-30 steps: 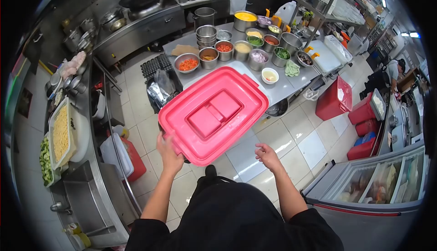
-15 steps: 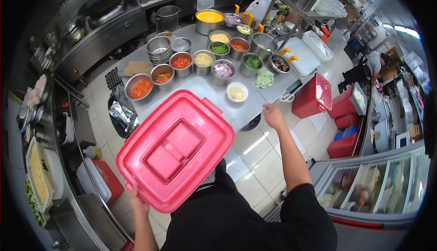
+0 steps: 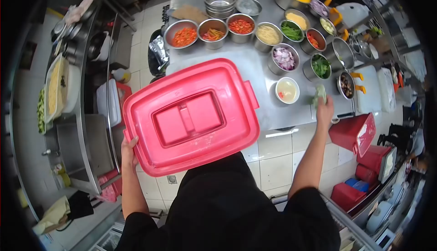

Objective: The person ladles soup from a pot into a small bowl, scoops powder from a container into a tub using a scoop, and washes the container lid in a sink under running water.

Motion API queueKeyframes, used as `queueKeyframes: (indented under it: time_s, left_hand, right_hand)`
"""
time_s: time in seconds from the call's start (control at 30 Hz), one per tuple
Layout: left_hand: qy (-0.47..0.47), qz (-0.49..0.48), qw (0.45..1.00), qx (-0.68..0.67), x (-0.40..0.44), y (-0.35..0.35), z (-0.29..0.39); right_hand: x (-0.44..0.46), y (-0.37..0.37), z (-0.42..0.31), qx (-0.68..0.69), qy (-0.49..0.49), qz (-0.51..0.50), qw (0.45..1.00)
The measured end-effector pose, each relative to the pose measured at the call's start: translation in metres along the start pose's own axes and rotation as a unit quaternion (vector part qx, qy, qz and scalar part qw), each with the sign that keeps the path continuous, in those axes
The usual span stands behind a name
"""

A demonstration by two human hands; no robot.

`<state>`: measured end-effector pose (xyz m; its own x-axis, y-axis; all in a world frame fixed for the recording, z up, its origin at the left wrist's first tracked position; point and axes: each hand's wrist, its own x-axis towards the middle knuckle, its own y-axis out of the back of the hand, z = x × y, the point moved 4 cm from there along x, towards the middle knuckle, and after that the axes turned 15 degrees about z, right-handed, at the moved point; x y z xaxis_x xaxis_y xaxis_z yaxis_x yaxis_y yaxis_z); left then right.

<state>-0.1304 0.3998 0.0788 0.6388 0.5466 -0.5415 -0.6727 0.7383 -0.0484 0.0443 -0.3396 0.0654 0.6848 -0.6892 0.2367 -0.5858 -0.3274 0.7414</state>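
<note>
A large pinkish-red plastic lid (image 3: pixel 136 110) with a recessed centre is tilted in front of my body. My left hand (image 3: pixel 129 151) grips it by its left edge, thumb on top and the other fingers hidden beneath. At the right front of the steel table, my right hand (image 3: pixel 324 109) is closed on a pale green cloth (image 3: pixel 319 92), which hangs bunched and slightly blurred at the fingertips. Left of the cloth stands a white bowl (image 3: pixel 287 90) of pale liquid with red bits. A metal pot of dark pieces (image 3: pixel 346 87) is just to the right.
The steel table (image 3: pixel 255 114) carries several metal bowls of cut vegetables, such as chopped red onion (image 3: pixel 284 58) and carrot (image 3: pixel 184 37). Red bins (image 3: pixel 353 131) stand on the floor at right. At left are a sink (image 3: pixel 86 146) and a counter with a white tray (image 3: pixel 68 89).
My right hand has reached forward and taken hold of the green cloth. The red lid has turned to lie more level across my front. My view has swung to the left.
</note>
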Motion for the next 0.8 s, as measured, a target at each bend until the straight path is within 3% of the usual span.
queueKeyframes:
  time_s: [0.1, 0.17, 0.2, 0.27, 0.3, 0.37, 0.47, 0.53, 0.7, 0.8]
  left_hand:
    - [-0.003, 0.026, 0.999, -0.037, 0.001, -0.003, 0.002]
    - [-0.018, 0.025, 0.998, -0.049, 0.004, -0.002, 0.001]
    - [-0.019, 0.008, 0.998, -0.059, 0.009, 0.001, -0.002]
    - [-0.022, 0.0, 0.998, -0.057, 0.014, 0.004, -0.006]
    - [-0.024, 0.002, 0.997, -0.075, 0.011, 0.0, -0.005]
    - [-0.028, -0.005, 0.996, -0.09, 0.013, -0.003, -0.001]
    - [-0.022, -0.012, 0.994, -0.106, 0.012, -0.001, -0.005]
    - [-0.017, -0.007, 0.992, -0.125, 0.008, -0.01, 0.002]
    - [0.007, 0.008, 0.984, -0.177, 0.014, 0.001, -0.002]
    - [-0.04, -0.033, 0.989, -0.14, 0.019, -0.001, 0.003]
  right_hand:
    - [-0.098, 0.054, -0.108, 0.146, 0.028, -0.148, 0.978]
    - [-0.159, 0.048, -0.156, 0.187, 0.291, -0.22, 0.912]
    - [-0.192, 0.039, -0.179, 0.09, 0.36, -0.264, 0.89]
    - [-0.263, -0.007, -0.197, -0.042, 0.362, -0.426, 0.828]
    - [-0.299, -0.015, -0.221, -0.022, 0.413, -0.401, 0.818]
    - [-0.358, -0.03, -0.256, -0.015, 0.38, -0.496, 0.781]
    - [-0.463, -0.061, -0.288, 0.191, 0.53, -0.482, 0.671]
    - [-0.486, -0.065, -0.31, 0.277, 0.473, -0.535, 0.642]
    - [-0.503, -0.089, -0.336, 0.25, 0.413, -0.54, 0.69]
    - [-0.478, -0.1, -0.362, 0.289, 0.458, -0.426, 0.725]
